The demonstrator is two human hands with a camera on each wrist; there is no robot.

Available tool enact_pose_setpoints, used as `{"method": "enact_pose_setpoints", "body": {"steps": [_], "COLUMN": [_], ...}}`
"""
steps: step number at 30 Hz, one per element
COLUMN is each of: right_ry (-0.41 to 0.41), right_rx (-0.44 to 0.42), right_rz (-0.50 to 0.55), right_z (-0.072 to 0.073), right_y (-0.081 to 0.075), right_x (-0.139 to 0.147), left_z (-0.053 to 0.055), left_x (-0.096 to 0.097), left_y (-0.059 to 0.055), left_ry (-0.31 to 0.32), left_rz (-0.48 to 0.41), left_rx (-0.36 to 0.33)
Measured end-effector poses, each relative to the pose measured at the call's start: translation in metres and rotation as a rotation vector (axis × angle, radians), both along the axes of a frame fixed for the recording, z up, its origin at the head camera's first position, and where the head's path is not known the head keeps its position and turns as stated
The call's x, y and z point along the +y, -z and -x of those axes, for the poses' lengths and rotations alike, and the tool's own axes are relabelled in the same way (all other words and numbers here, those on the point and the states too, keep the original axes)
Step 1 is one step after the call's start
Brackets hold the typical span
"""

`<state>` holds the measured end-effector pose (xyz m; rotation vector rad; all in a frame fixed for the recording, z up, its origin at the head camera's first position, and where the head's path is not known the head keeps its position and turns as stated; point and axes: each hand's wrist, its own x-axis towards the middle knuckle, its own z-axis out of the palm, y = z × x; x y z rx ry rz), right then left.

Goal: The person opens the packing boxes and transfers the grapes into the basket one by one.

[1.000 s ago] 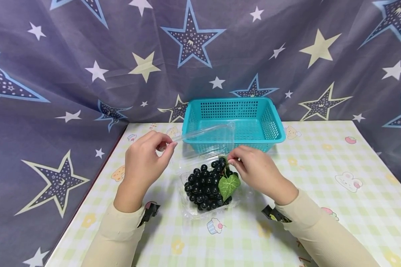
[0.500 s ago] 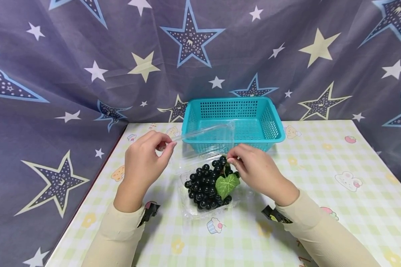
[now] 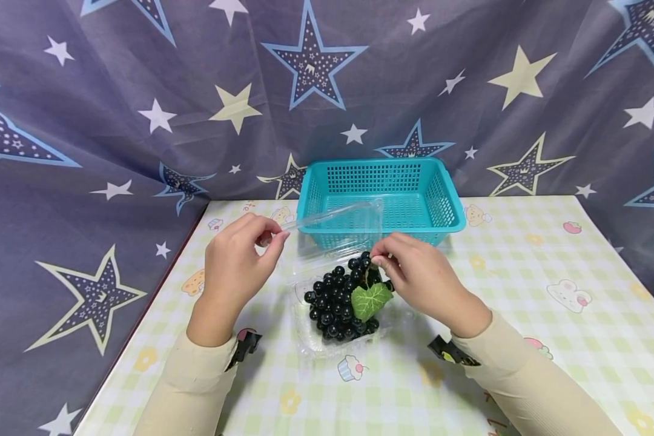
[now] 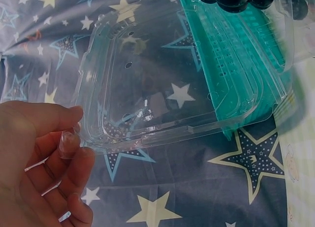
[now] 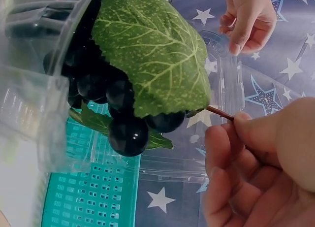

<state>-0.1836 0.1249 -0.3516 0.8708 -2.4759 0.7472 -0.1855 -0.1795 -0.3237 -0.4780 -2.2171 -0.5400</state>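
A bunch of black grapes [image 3: 332,306] with a green leaf [image 3: 372,301] lies in a clear plastic clamshell container [image 3: 312,346] on the table. My left hand [image 3: 238,263] pinches the corner tab of its raised lid [image 4: 152,84] between thumb and fingers. The lid stands tilted up behind the grapes. My right hand [image 3: 422,278] pinches the thin brown stem [image 5: 220,113] at the top of the bunch. In the right wrist view the leaf hides part of the grapes, which are still within the container's walls.
Just behind the lid stands a turquoise plastic basket [image 3: 433,231] with perforated walls and nothing seen inside. A checked cloth [image 3: 523,254] with cartoon prints covers the table. A dark curtain with stars [image 3: 196,79] hangs along the back and left.
The grapes have shifted slightly up and to the right, and the leaf has turned a little. My right hand has risen very slightly. My left hand and the lid have stayed put.
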Motion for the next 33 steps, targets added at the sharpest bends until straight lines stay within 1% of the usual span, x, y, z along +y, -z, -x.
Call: {"method": "enact_pose_setpoints", "body": {"steps": [17,24,31,33], "right_ry": [-0.022,-0.025,-0.037,-0.040], "right_rx": [0.029,0.033,0.068,0.079], "right_rz": [0.023,0.046,0.051,0.051], "right_z": [-0.0029,-0.0040,-0.0032,-0.0027], "right_y": [-0.0046,-0.0054,-0.0047,-0.0047], "right_x": [0.0007,-0.0004,-0.0023,-0.0034], "left_z": [0.0008,-0.0005,0.0005,0.0004], "left_x": [-0.0009,-0.0006,0.0006,-0.0004], "left_y": [0.0001,-0.0011,-0.0023,-0.0020], "left_ry": [-0.009,-0.013,0.039,0.044], "left_rz": [0.006,0.019,0.057,0.062], "left_rx": [-0.002,0.017,0.048,0.055]}}
